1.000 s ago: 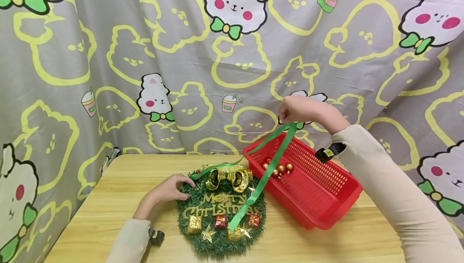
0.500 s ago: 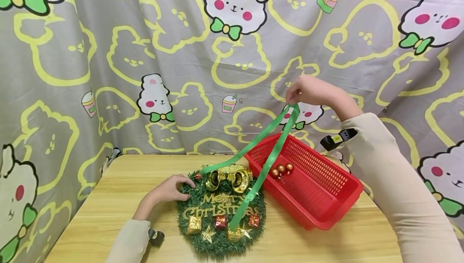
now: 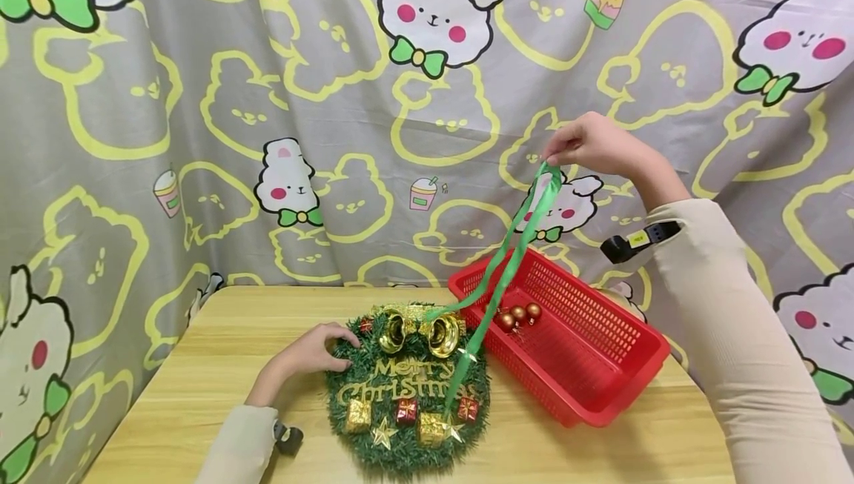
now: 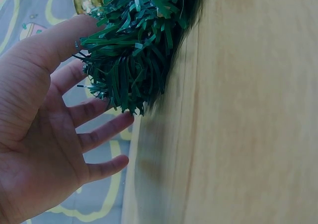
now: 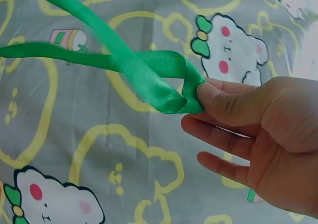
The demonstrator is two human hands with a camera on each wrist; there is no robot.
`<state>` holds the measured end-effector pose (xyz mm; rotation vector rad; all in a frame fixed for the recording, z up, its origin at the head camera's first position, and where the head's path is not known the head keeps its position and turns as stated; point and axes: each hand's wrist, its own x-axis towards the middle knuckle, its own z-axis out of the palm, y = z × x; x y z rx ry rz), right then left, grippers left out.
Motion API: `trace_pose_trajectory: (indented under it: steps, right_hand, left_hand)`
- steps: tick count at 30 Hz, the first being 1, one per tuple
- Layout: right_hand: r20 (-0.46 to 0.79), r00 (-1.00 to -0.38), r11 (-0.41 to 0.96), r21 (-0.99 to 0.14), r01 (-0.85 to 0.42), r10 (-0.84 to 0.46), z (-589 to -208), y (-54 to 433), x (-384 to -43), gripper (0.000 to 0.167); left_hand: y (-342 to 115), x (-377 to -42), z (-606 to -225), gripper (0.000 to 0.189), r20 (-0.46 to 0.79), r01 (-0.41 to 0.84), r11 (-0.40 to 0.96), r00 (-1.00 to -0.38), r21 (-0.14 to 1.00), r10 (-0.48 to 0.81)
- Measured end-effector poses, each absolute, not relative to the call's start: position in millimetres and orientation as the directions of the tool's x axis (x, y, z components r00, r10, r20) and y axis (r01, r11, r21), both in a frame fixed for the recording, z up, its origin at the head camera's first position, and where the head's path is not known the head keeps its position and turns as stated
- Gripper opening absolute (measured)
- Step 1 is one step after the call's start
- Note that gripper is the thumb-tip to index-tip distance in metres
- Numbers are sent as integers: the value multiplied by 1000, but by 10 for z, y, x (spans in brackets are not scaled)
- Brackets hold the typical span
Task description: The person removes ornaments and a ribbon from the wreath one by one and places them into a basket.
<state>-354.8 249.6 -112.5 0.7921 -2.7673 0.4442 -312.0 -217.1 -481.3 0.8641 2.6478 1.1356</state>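
Note:
A round green Christmas wreath (image 3: 394, 454) lies on the table, with gold bells (image 3: 442, 336), "Merry Christmas" lettering (image 3: 408, 393), stars and small wrapped boxes on it. My left hand (image 3: 310, 350) rests at its left edge. In the left wrist view the thumb touches the wreath's tinsel (image 4: 134, 55), while the other fingers are spread and fairly straight beside it. Raised over the basket's back end, my right hand (image 3: 597, 147) pinches a green ribbon (image 5: 149, 85) between thumb and fingertips. From there two strands hang down, one reaching the bells, the other the wreath's lower right.
A red plastic basket (image 3: 580, 413) stands at an angle just right of the wreath, its far end behind the ribbon. Inside are several copper-coloured balls (image 3: 518, 313). The wooden table (image 3: 220, 336) ends at a patterned curtain (image 3: 360, 113).
My right hand has risen and moved right, drawing the ribbon up. Its strands have shifted right, and the left one has swung from the wreath's upper left to the bells. My left hand stays put.

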Motion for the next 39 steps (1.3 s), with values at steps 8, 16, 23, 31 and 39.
trace_pose_trajectory:
  steps: [8,16,23,31,39]
  right_hand:
    - [360,-859,720,-476,-506,-365,-1117,2656,-3549,18]
    - [415,-855,507,-688,-519,-311,-1089,2710,-3585,11]
    - [334,-902,250,-881,-402,-273,-1070,2700,-3606,9]
    - [280,-933,-96,-960,-264,-226,-963,2723,-3654,10]
    - [314,-940,-184,-940,-288,-132,-875,2774,-3661,9]
  left_hand:
    - [-2151,-3109,-4820,29,95,452,560,-829,694,551]
    - [-2161,-3097,-4805,29,101,455,557,-829,695,550]
    - [-2154,-3091,-4802,29,96,445,556,-833,702,545]
    - [-2152,-3089,-4806,30,89,438,572,-840,694,535]
    - [-2157,-3084,-4780,29,84,432,571,-841,698,534]
